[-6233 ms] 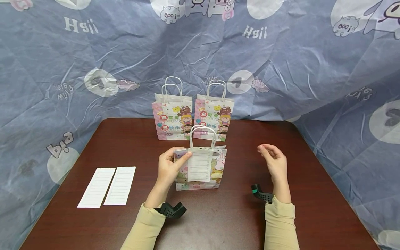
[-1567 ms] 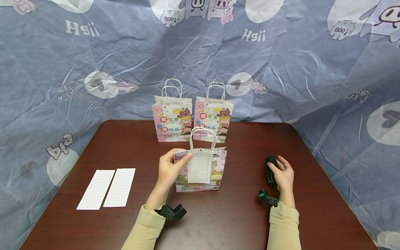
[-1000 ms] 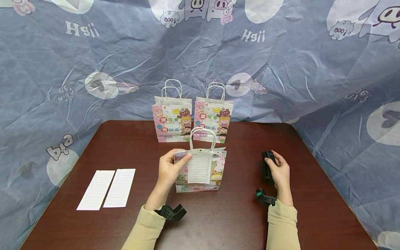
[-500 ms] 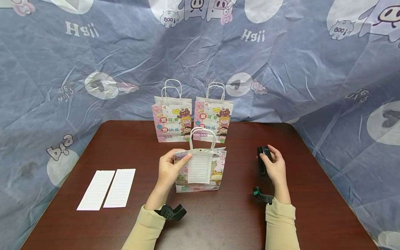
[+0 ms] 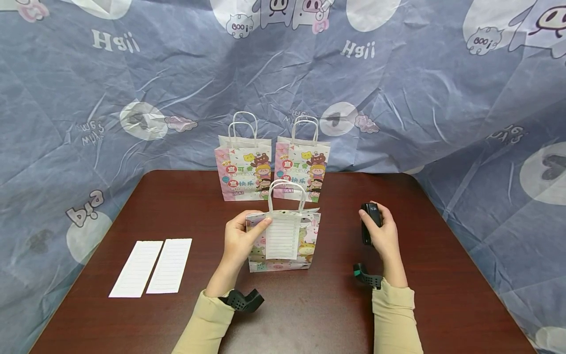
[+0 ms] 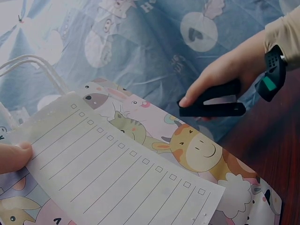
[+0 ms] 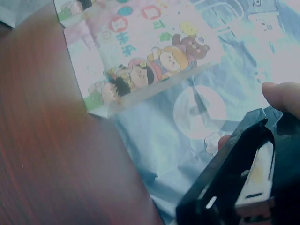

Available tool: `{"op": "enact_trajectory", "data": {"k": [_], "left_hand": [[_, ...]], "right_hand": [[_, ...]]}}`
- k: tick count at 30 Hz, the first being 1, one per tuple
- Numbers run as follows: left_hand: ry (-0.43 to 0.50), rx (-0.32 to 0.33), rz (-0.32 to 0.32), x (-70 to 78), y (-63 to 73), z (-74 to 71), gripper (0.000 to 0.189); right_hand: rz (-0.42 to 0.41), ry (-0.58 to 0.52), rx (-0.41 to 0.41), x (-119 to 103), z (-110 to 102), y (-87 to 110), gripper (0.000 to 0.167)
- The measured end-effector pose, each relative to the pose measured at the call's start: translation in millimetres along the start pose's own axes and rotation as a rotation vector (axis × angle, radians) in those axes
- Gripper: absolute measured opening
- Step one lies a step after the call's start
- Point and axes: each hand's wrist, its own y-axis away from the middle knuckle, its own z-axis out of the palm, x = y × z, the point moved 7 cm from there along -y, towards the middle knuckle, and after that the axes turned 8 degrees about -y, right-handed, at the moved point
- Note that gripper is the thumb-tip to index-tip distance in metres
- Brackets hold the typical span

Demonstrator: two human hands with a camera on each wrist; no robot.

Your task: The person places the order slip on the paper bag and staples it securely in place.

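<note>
Left hand [image 5: 240, 237] pinches the lined slip [image 5: 282, 239] onto the animal-print bag [image 5: 307, 247]; looks light and crumply, so grab the top edge. Right hand [image 5: 383, 233] grips the stapler [image 5: 373, 212], probably stiff, solid, best held mid-body.

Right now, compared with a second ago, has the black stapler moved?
Yes: in the head view, the stapler has shifted left, farther from the right edge of the table.

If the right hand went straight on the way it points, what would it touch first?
Probably the blue cartoon cloth behind the brown table; the right hand seems aimed past the two pink-white paper bags, though depth is unclear.
</note>
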Motion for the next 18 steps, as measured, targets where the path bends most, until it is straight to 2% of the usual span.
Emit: {"op": "enact_trajectory", "data": {"k": [13, 18], "left_hand": [[0.004, 0.002, -0.021, -1.3, 0.2, 0.3, 0.011], [0.002, 0.007, -0.015, -0.9, 0.2, 0.2, 0.012]], "right_hand": [[-0.136, -0.083, 0.005, -21, 16, 5.8, 0.049], [-0.162, -0.113, 0.01, -30, 21, 9.2, 0.048]]}}
